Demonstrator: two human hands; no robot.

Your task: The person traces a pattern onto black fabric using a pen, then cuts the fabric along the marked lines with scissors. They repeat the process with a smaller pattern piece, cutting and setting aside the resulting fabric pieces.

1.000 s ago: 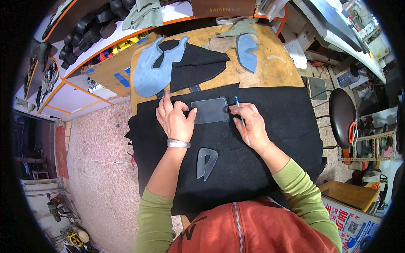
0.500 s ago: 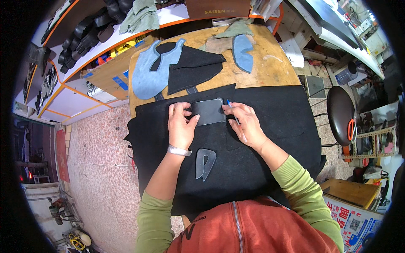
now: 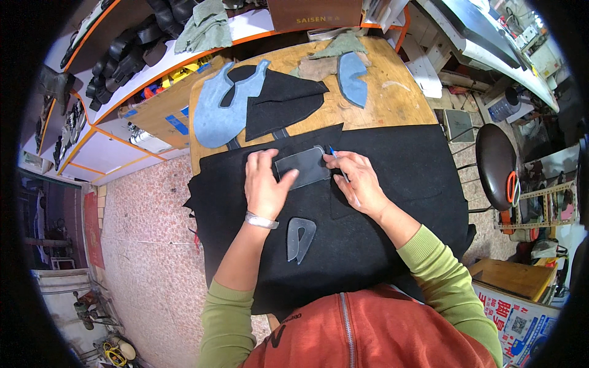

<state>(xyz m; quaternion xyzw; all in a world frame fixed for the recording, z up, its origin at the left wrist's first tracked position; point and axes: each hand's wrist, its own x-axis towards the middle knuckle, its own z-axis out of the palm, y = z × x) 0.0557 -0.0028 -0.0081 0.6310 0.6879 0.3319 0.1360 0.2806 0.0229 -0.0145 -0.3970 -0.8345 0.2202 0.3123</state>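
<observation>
A dark grey, translucent rectangular template [image 3: 303,168] with rounded right corners lies on a large sheet of black material [image 3: 392,165]. At its left end rests my left hand [image 3: 265,183], fingers spread on the black sheet and thumb on the template's edge. My right hand [image 3: 358,179] is closed around a slim pen [image 3: 333,152] with a blue end, right beside the template's right edge; the writing tip is hard to make out. Nearer to me lies a grey, horseshoe-shaped template [image 3: 301,240] with a narrow slot.
Beyond the sheet, the wooden table [image 3: 402,110] holds a light blue cutout [image 3: 221,110], a folded black piece [image 3: 282,101] and a smaller blue piece [image 3: 352,80]. A round dark stool [image 3: 496,165] with orange-handled scissors [image 3: 511,186] stands at right. Shelves with black shoes [image 3: 138,37] line the back left.
The rectangular template has turned slightly, its left end lower toward me. My left thumb has come onto its edge. My right hand keeps its place with the pen.
</observation>
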